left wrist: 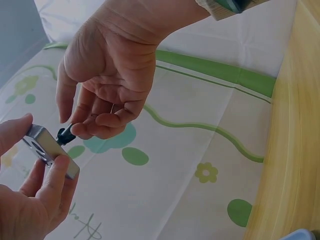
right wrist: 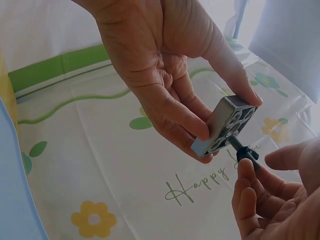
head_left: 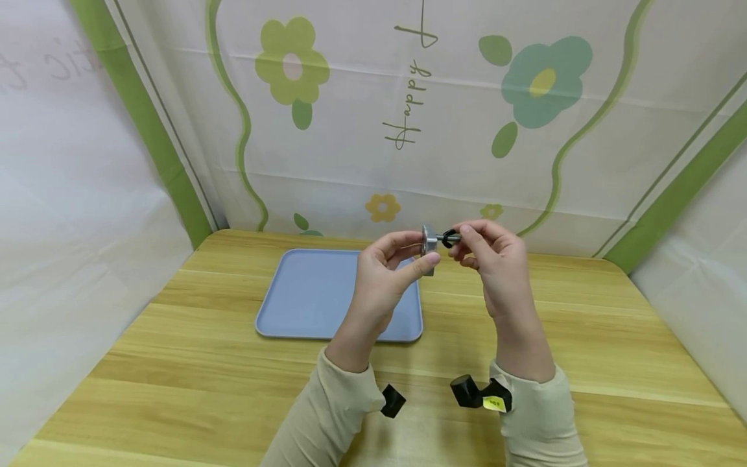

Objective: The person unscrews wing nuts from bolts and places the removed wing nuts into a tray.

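Block up in the air above the wood-grain counter [head_left: 175, 363], near the tray [head_left: 309, 292]. My left fingers [head_left: 403, 238] are curled in on the metal block [head_left: 430, 240], thumb on 1 edge, fingertips on the opposite edge; my right fingers [head_left: 476, 241] are nearly closed in a light pinch at the free end of the threaded rod [right wrist: 234, 142], by the black winged piece [right wrist: 244, 152]. Risks, my guess: the winged piece could bind if I turn it off-axis; the rod could slip, since I've got only its tip; the block could twist or drop, since I hold just its edges and the metal looks smooth. Materials: block is grey metal, squarish, recessed cavities on 1 face; rod is slim, ridged; winged piece dark, maybe plastic, can't tell. Tray is matte blue, rectangular, rounded corners.
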`<state>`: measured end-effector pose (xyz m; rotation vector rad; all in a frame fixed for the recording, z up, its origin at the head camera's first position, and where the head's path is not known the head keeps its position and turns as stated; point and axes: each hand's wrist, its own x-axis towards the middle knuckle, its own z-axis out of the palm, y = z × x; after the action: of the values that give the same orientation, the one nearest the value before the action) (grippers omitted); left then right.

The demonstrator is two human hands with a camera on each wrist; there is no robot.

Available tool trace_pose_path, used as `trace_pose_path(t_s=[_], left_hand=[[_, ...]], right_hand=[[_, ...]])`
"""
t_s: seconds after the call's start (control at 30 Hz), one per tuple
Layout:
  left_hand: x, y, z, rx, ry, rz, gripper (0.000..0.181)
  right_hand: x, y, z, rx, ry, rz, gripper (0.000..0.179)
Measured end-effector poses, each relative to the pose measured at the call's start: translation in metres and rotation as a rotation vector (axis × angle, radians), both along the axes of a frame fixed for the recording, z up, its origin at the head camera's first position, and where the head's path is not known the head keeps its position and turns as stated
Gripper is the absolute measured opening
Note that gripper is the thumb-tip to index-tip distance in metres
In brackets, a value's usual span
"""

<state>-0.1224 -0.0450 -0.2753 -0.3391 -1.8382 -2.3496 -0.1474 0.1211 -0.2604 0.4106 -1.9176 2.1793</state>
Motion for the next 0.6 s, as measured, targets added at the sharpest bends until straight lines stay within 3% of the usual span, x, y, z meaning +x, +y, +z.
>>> trace_pose_path(t_s=[0.6], left_hand=[[0.0013, 0.001, 0.0012, 0.012, -0.011, -0.012, 0.035]], right_hand=[[0.0012, 0.001, 0.0022, 0.037, -0.026, 0.035, 0.02]])
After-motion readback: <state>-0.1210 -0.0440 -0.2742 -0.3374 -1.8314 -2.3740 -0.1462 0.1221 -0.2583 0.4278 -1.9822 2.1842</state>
